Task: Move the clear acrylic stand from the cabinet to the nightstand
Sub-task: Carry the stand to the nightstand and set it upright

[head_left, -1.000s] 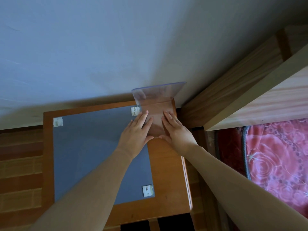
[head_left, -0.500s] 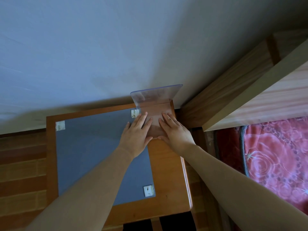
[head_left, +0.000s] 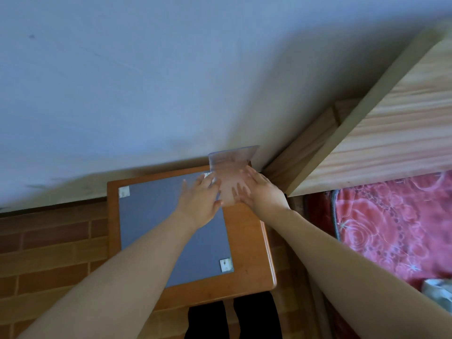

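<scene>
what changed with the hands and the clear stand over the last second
Little changed. The left hand slid slightly left, so its fingers now sit at the edge of the clear acrylic stand rather than on it. The right hand stays flat on the base. The stand remains in the nightstand's back right corner.

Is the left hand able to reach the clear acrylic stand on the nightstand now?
Probably yes: the left hand lies flat beside the clear acrylic stand, fingertips at its edge; nothing stands between them.
</scene>
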`<act>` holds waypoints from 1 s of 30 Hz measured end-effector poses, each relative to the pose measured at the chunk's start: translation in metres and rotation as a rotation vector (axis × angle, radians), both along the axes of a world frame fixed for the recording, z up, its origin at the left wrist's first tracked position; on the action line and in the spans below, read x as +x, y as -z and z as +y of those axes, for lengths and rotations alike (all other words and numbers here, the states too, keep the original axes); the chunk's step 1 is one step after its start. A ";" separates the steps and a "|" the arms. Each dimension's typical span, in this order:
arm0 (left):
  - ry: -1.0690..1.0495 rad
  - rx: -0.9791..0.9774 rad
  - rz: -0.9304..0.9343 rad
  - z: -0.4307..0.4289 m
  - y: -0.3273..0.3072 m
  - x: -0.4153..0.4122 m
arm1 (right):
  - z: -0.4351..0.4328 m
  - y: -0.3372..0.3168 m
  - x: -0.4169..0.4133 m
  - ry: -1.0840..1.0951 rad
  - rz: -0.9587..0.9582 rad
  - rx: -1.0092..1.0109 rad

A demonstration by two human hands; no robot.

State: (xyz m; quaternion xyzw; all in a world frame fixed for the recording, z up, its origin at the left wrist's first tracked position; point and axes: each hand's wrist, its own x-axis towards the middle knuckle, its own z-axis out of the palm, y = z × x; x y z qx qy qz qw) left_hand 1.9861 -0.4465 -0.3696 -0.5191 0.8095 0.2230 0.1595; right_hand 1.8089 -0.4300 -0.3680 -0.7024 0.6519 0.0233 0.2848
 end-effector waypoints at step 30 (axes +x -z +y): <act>-0.060 -0.436 0.256 0.099 -0.334 0.045 | 0.110 -0.353 0.018 -0.178 -0.065 -0.291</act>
